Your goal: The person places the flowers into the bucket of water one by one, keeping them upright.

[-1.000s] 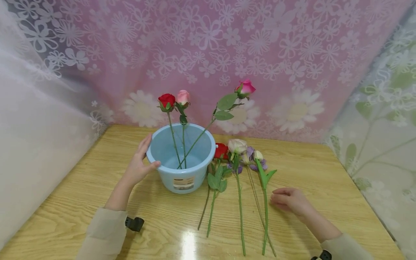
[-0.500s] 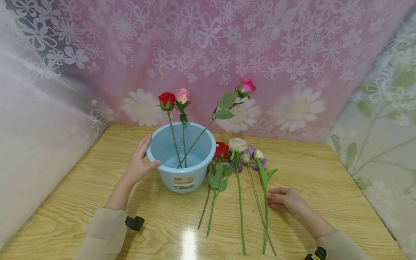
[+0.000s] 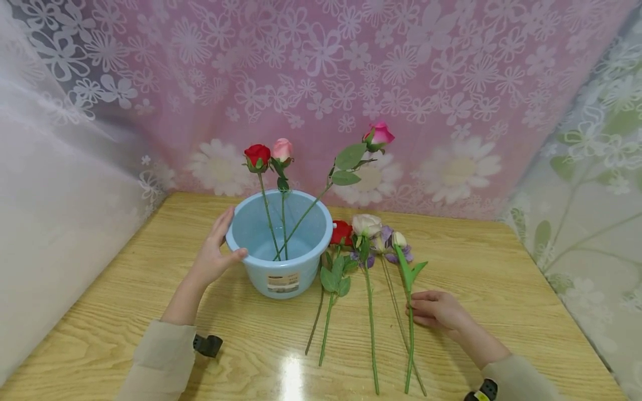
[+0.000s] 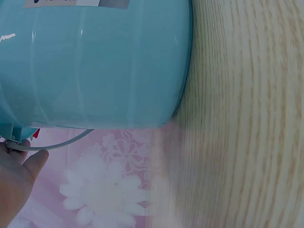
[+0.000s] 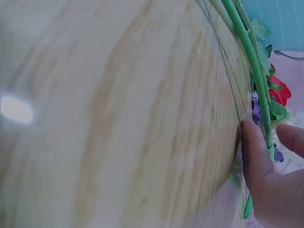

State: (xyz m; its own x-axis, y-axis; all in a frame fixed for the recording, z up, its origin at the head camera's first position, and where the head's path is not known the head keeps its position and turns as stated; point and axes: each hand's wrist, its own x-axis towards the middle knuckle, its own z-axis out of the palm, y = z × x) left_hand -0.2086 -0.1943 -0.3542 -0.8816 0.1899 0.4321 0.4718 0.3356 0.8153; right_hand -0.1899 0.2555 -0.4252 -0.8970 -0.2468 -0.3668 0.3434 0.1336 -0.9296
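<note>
- Left hand (image 3: 213, 259): you grip the bucket (image 3: 308, 275) by its rim; keep it steady (three roses (image 3: 258, 156) lean inside).
- Right hand (image 3: 441, 312): your thumb and fingers straddle the tulip (image 3: 406, 273) stem; whether they pinch it, cannot tell.
- Tulip lies on the table (image 3: 476, 250), right of the bucket, stem crossing the purple flower (image 3: 387, 234)'s.
- Best: pinch below the leaves, lift clear of that crossing.

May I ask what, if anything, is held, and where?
Left hand grips the blue bucket by its rim; right hand at the white tulip's stem, grip unclear.
</note>
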